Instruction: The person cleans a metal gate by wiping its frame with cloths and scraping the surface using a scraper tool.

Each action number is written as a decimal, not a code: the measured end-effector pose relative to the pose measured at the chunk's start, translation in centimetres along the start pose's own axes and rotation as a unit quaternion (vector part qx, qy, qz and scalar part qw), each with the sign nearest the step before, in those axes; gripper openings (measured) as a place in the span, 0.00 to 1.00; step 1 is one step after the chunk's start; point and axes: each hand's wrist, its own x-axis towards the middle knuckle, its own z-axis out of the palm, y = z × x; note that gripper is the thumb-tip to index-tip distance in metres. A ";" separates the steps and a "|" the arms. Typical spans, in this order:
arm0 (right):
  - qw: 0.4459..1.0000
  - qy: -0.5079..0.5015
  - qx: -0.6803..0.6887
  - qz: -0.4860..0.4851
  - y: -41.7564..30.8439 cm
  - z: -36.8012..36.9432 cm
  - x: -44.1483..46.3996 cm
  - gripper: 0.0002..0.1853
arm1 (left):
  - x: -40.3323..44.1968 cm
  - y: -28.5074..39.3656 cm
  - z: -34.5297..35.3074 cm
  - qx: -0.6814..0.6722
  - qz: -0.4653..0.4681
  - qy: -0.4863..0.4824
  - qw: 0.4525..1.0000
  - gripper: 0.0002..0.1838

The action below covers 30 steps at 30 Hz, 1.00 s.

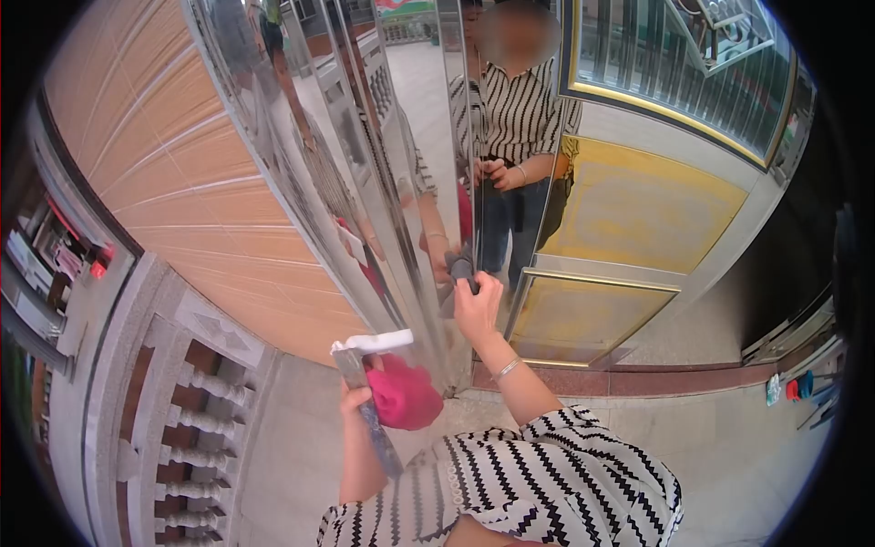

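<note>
My left hand (355, 415) is wrapped round a flat grey bar (375, 428) with a white, padded-looking crosspiece (378, 343) at its top. It looks like a window-cleaning tool, though its exact kind is unclear. A bright pink cloth (407, 392) bunches beside the bar, just right of my left fingers. My right hand (480, 310), with a bracelet at the wrist, pinches a small dark grey item (465, 273), perhaps a cloth, against the mirror-like metal door frame (428, 283). Fingers and reflections partly hide that item.
Yellow-panelled door (638, 205) stands to the right, with decorative glass (693, 82) above. Orange tiled wall (182, 173) borders the frame on the left. A stone balustrade (214, 383) rises at lower left. The reddish threshold (583, 380) edges the pale floor (729, 447).
</note>
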 end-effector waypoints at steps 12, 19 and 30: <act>0.987 0.061 0.084 -0.126 -9.1 -4.1 9.7 0.16 | 0.1 0.1 -1.0 0.031 -0.041 0.006 0.999 0.28; 0.979 -0.147 -0.038 -0.137 -2.6 -0.5 -2.0 0.12 | 0.1 -0.5 -1.4 0.038 -0.033 0.027 0.998 0.31; 0.859 -0.472 0.156 -0.121 -5.2 -8.5 6.9 0.17 | -0.1 0.3 -1.8 -0.007 -0.029 0.029 0.999 0.26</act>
